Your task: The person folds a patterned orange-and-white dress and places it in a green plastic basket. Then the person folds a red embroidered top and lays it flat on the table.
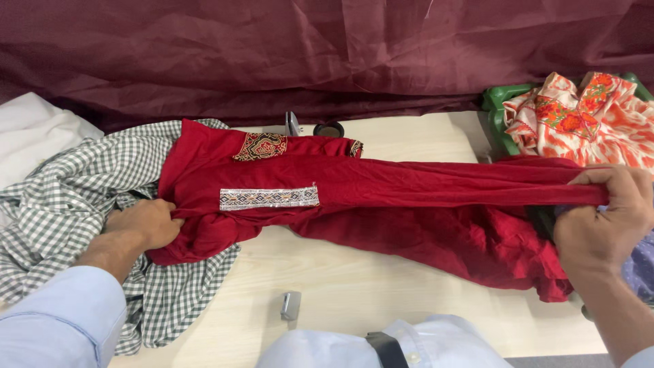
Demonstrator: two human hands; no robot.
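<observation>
A red garment [381, 197] with patterned trim patches lies stretched across the pale wooden table [354, 286]. My left hand [143, 223] grips its bunched left end, resting on a green and white checked cloth [68, 197]. At the right, my right hand [603, 218] pinches the other end of the red garment and holds it taut above the table edge.
A green crate [501, 116] at the back right holds an orange and white floral garment [586, 116]. White cloth [30, 133] lies at the far left. A maroon curtain [306, 48] hangs behind. A small metal clip [290, 305] lies near the front edge; a dark round object [328, 129] sits at the back.
</observation>
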